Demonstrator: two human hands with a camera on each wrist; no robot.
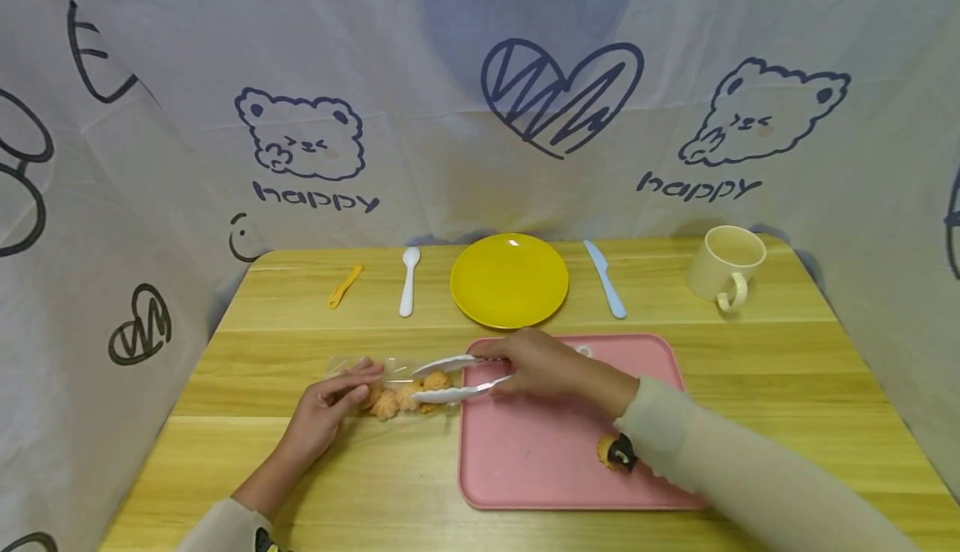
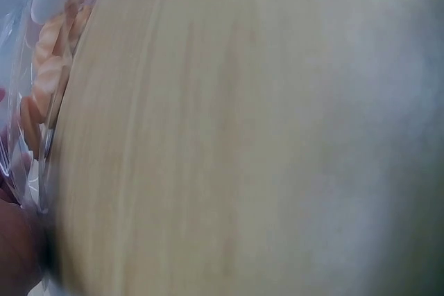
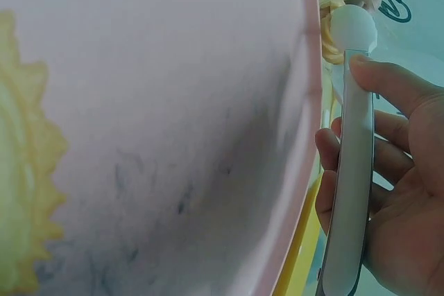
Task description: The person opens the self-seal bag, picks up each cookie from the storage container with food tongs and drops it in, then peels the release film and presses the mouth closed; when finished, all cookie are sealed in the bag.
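My left hand (image 1: 330,406) holds the left end of a clear plastic bag (image 1: 341,364) lying on the table. Several golden swirl cookies (image 1: 386,403) are in it, and the left wrist view shows these cookies (image 2: 50,77) close up along its left edge. My right hand (image 1: 536,364) grips a pair of tongs (image 1: 467,390) with white tips. Those tips reach left over the bag's right end, one on either side of a cookie (image 1: 437,381). In the right wrist view, my thumb lies along the handle of the tongs (image 3: 354,171), fingers curled at the other side.
Beneath my right forearm is a pink tray (image 1: 525,460), with a cookie (image 1: 606,452) beside the sleeve. Along the back stand a yellow plate (image 1: 510,281), a white spoon (image 1: 408,281), a small orange utensil (image 1: 346,287), a blue knife (image 1: 605,278) and a cream mug (image 1: 723,264).
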